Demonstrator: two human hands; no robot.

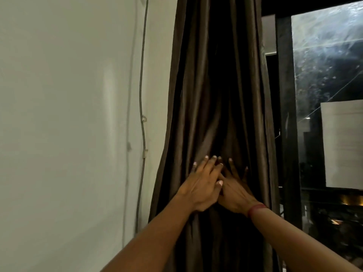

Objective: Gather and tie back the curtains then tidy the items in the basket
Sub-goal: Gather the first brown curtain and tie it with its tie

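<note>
Both hands laid flat on the gathered brown curtain beside the window.

Head view: the curtain (212, 95) hangs bunched in deep folds from twelve o'clock down through the middle of the frame, between the pale wall (68, 114) at nine o'clock and the dark window frame (284, 114) at three o'clock. The left hand (200, 185) reaches up from seven o'clock, forearm slanted, fingers straight and spread, pressing on the cloth and holding nothing. The right hand (235, 191) comes in from five o'clock with a red band (257, 209) at the wrist, fingers likewise extended against the folds; its thumb side lies under the left hand's thumb, so whether it pinches any fabric there is hard to tell. A thin cable (142, 114) runs down the wall just left of the curtain.
</note>
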